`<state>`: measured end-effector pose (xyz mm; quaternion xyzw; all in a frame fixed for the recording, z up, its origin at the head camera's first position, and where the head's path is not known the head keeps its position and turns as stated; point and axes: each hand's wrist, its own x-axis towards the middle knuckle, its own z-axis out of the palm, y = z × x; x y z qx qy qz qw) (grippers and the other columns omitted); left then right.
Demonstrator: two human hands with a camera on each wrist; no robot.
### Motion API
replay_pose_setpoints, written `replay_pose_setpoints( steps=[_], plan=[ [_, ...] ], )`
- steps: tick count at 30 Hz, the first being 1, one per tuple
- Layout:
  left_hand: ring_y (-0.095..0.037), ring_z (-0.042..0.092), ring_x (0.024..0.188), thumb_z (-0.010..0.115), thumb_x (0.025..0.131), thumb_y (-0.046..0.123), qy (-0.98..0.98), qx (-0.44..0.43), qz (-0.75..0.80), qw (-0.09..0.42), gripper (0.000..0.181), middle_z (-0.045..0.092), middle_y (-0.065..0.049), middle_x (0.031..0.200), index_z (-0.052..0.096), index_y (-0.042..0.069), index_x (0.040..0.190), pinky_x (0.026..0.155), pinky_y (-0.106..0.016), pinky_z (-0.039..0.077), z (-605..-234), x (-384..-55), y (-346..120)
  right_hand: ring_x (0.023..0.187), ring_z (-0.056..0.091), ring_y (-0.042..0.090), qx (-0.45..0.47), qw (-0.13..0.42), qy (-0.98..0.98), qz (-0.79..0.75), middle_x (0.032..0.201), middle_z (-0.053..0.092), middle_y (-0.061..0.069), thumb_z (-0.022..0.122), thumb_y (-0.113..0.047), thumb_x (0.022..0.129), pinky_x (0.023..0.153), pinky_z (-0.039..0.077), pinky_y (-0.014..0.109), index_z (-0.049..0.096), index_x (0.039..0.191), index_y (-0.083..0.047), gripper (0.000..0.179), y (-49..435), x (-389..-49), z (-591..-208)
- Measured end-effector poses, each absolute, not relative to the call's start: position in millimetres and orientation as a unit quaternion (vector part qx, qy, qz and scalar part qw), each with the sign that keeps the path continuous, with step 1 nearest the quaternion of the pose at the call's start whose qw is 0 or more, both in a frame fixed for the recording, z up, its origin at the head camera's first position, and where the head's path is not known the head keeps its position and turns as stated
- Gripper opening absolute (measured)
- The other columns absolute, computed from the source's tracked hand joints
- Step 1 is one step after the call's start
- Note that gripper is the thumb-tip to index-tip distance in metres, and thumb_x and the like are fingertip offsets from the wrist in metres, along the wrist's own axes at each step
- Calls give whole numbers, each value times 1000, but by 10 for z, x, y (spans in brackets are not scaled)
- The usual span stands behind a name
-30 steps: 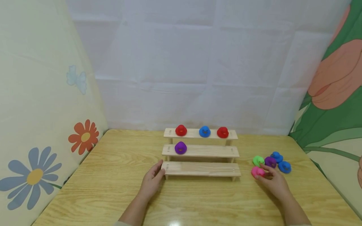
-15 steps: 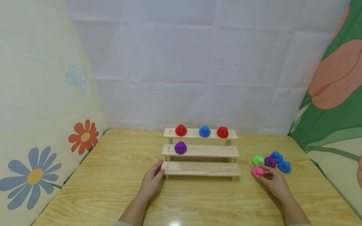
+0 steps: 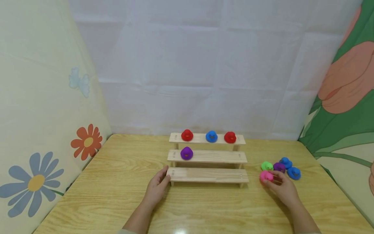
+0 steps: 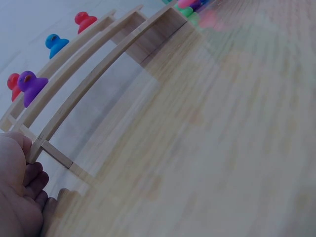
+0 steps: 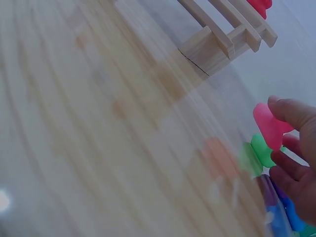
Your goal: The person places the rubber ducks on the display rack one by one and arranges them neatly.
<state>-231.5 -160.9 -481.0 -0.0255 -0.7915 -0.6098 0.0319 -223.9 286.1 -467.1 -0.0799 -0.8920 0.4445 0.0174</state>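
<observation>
My right hand point(image 3: 284, 190) pinches a pink rubber duck point(image 3: 265, 176) between thumb and fingers. In the right wrist view this pink duck point(image 5: 269, 126) appears slightly above the tabletop. Close by sit a green duck point(image 3: 266, 166), a purple duck point(image 3: 279, 167) and two blue ducks point(image 3: 294, 173). At the left end of a three-tier wooden stand point(image 3: 208, 175), my left hand point(image 3: 156, 187) grips the lowest board. The left wrist view has the thumb at the board's end and the fingers curled below it.
On the top tier stand a red duck point(image 3: 187, 135), a blue duck point(image 3: 211, 136) and another red duck point(image 3: 230, 137). A purple duck point(image 3: 186, 153) sits at the left of the middle tier. White cloth point(image 3: 187, 65) hangs behind the wooden table point(image 3: 122, 162).
The pink duck has risen slightly in my right hand's pinch. My left hand and the ducks on the stand have stayed in place.
</observation>
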Motion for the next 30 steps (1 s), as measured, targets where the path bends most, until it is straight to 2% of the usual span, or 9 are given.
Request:
replay_pose_setpoints(
  steps=[4,13,16,18,21,23,25,27,30],
  plan=[
    [-37,35,143,48,103,13,-791,-28,-610,34,50,38,-25,152,35,-7,147,118,-47,30,-4811,-2308,-1607,130,47,45,-88,12,-883,461,146,44,27,68,-45,90,108,46,54,42,142,0,74,2825,-2240,-4644],
    [-36,34,144,47,103,13,-784,-27,-619,30,50,36,-24,153,34,-6,148,118,-45,30,-4822,-2315,-1609,130,48,41,-78,31,-874,479,143,46,26,68,-36,92,104,52,44,45,140,1,65,2751,-2253,-4593],
    [-35,35,144,47,103,12,-785,-25,-619,30,50,37,-24,153,34,-6,148,118,-45,30,-4829,-2322,-1609,129,50,39,-71,40,-875,477,143,48,24,67,-35,93,97,55,27,46,140,0,62,2730,-2251,-4564],
    [-35,35,143,47,103,12,-786,-25,-616,32,50,37,-24,153,35,-5,148,118,-45,30,-4835,-2326,-1611,126,52,36,-65,54,-875,476,140,50,23,67,-33,93,89,52,15,48,139,1,60,2713,-2253,-4543],
    [-36,35,143,48,103,13,-790,-26,-612,35,50,38,-24,152,35,-6,148,118,-46,31,-4832,-2322,-1613,111,59,11,-54,82,-876,472,136,54,22,69,-31,92,80,45,5,52,136,1,57,2682,-2258,-4514],
    [-36,35,143,48,103,13,-791,-27,-610,35,50,38,-24,152,35,-6,148,119,-46,30,-4820,-2312,-1614,99,54,-8,-44,99,-876,470,132,57,22,70,-28,92,78,45,4,54,134,1,54,2659,-2266,-4500],
    [-36,35,143,48,103,14,-792,-29,-609,35,51,37,-25,152,35,-6,148,119,-46,30,-4807,-2300,-1615,91,45,-20,-39,111,-876,467,130,58,21,71,-27,91,78,46,5,56,132,1,52,2633,-2278,-4482],
    [-36,34,144,48,103,13,-792,-29,-609,34,51,37,-25,153,34,-6,148,119,-46,29,-4796,-2293,-1615,96,55,-11,-37,112,-875,469,130,58,22,71,-28,91,78,47,6,56,132,1,52,2606,-2287,-4461],
    [-37,34,144,48,103,13,-791,-30,-610,34,51,36,-25,153,34,-6,148,119,-46,29,-4796,-2294,-1616,113,61,16,-43,103,-877,468,133,58,21,70,-33,91,79,46,6,55,135,-1,56,2576,-2313,-4426]
  ],
)
